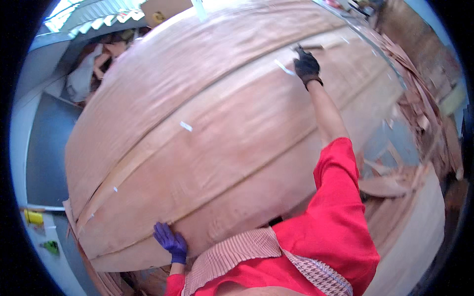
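Note:
Large reddish-brown wood veneer sheets [222,158] lie in front of me, with long curved seams between them. My left hand [170,241], in a purple glove, rests on the near left part of the veneer with its fingers stretched out. At the far right, my right hand [307,66], in a black glove, is closed round a slim dark hand tool [312,47]; its exact kind is too blurred to tell. A strip of white tape [283,67] lies just left of that hand. Another white tape piece [185,126] sits nearer the middle, beside a paler band.
Torn veneer scraps [417,111] are heaped along the right side. More veneer sheets [410,222] lie at the near right. At the far left are loose scraps [101,64] and a dark grey panel [49,148]. A yellow object [33,217] stands at the left edge.

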`<state>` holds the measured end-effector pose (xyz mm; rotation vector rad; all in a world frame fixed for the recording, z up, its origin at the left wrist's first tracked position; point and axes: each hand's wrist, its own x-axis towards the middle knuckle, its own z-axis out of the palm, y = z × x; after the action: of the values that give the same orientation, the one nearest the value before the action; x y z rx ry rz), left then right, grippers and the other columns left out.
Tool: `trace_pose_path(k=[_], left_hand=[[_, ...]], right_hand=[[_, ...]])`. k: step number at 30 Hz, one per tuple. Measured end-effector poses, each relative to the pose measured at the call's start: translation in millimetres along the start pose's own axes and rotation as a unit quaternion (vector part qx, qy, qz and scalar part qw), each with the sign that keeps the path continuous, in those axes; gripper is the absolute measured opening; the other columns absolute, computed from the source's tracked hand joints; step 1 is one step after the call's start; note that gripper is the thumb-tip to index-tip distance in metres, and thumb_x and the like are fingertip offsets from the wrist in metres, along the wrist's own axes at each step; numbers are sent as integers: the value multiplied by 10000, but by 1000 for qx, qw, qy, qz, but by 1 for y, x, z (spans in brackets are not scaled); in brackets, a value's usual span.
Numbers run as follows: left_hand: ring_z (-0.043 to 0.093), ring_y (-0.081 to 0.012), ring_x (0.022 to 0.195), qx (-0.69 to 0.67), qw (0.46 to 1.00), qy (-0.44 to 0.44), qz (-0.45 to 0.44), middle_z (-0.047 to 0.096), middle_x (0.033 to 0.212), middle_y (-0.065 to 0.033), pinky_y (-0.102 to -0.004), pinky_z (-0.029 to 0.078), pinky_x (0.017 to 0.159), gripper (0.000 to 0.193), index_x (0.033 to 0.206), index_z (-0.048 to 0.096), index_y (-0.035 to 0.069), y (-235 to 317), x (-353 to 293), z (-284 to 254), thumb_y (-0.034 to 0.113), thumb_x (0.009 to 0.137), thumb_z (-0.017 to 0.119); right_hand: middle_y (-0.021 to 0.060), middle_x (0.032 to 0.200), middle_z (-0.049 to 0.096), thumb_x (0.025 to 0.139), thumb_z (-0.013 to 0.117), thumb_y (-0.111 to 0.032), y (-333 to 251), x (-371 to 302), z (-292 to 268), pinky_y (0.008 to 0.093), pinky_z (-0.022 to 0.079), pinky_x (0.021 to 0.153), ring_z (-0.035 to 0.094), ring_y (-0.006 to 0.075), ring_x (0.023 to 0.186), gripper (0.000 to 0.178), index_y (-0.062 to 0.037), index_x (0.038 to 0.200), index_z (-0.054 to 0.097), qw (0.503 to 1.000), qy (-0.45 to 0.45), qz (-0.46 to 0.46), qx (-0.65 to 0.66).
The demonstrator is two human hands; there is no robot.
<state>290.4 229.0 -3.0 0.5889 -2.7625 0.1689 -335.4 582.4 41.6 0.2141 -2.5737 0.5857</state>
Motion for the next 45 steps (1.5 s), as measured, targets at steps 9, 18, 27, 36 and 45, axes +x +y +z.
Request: trace_pose_path(k=[9,18,27,36,45], left_hand=[[265,-386,1223,34,999,1,-22,327,1292,-218,-531,142,1004,518,1210,378,15,-3,-6,6,138,714,461],[291,-393,1205,18,999,11,-24,350,1271,-221,-543,164,991,535,1217,372,30,1,-1,4,137,702,466],[294,-391,1202,-33,999,38,-2,352,1270,-219,-532,170,994,490,1192,417,34,6,14,-5,181,730,487],[356,-367,1167,-315,930,177,-61,377,1250,-225,-437,276,972,630,1184,421,8,-26,-49,-90,310,691,669],[540,-92,770,-614,685,155,-359,587,905,-58,-258,460,725,285,1090,495,8,-170,-211,-107,70,813,524]], right_hand=[[157,957,591,767,519,-219,38,93,65,381,458,784,573,274,913,221,-76,912,606,989,-110,42,-90],[144,885,601,786,416,-139,30,92,79,403,469,738,582,280,864,210,-93,864,605,996,-56,-22,-66],[123,747,618,714,539,-128,-115,30,33,369,453,596,578,277,666,158,-63,839,611,901,-48,-137,410],[28,682,543,764,531,-111,-379,-343,-169,227,410,571,495,100,612,145,5,840,572,583,-616,-81,524],[134,1046,552,794,558,-226,-538,-534,-116,367,417,796,523,303,931,433,-52,1177,456,719,-322,-564,249]])
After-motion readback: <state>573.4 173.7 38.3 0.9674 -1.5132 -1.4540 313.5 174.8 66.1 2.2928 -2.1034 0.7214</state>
